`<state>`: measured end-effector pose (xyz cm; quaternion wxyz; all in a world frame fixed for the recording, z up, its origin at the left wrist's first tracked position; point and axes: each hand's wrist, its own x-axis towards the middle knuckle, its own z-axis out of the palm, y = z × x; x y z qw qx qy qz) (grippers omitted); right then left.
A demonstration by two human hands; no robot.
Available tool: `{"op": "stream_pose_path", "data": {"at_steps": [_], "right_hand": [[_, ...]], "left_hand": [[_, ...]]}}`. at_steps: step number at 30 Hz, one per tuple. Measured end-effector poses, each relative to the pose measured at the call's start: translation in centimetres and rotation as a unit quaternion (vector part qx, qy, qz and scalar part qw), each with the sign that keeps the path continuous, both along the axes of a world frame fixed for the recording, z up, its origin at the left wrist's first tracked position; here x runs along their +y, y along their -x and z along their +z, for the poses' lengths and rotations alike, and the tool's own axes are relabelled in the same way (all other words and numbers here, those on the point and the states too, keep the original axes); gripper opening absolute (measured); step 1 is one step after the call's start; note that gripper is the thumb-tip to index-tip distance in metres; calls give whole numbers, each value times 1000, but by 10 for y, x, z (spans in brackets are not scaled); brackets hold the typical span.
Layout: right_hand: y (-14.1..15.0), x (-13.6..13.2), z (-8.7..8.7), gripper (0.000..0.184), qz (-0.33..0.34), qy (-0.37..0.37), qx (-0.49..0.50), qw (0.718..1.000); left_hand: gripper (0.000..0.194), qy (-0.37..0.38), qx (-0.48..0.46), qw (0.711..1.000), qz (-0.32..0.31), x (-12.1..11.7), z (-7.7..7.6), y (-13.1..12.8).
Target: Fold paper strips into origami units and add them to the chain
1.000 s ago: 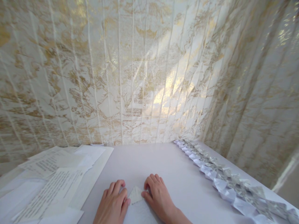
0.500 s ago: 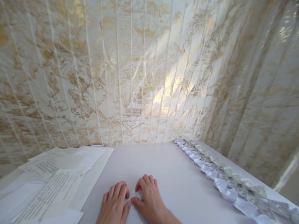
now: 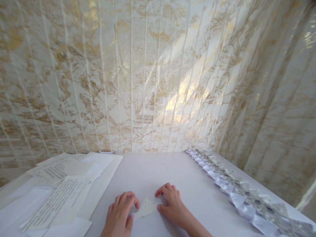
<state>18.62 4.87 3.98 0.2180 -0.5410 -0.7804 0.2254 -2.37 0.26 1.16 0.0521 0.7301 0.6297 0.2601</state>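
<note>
A small folded piece of white paper (image 3: 145,208) with a pointed top lies on the white table (image 3: 160,171) near the front edge. My left hand (image 3: 120,215) presses flat on its left side, fingers together and pointing forward. My right hand (image 3: 171,205) rests on its right side, fingers curled and thumb touching the paper's edge. The lower part of the paper runs out of view at the bottom.
A pile of loose printed sheets (image 3: 56,191) covers the table's left part. A long row of folded paper pieces (image 3: 237,191) lines the right edge. A cream and gold patterned curtain (image 3: 148,82) hangs behind and to the right of the table.
My hands were close together over the paper half a second ago; they have now moved apart, and the folded tip shows between them again. The view shifted slightly.
</note>
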Motion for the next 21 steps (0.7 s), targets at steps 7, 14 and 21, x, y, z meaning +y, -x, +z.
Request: {"op": "stream_pose_path", "data": {"at_steps": [7,14,21], "right_hand": [[34,-11,-3,29,-9,-38,33,999],[12,-5,2,45,5,11,-5,1000],[-22,8,6,55,45,52,40,997]], "left_hand": [[54,10,3,999,-31,3,-1,-5],[55,48,1,998,-35,4,1,-2],[38,-14,-18,998,-65,-1,5,-3]]}}
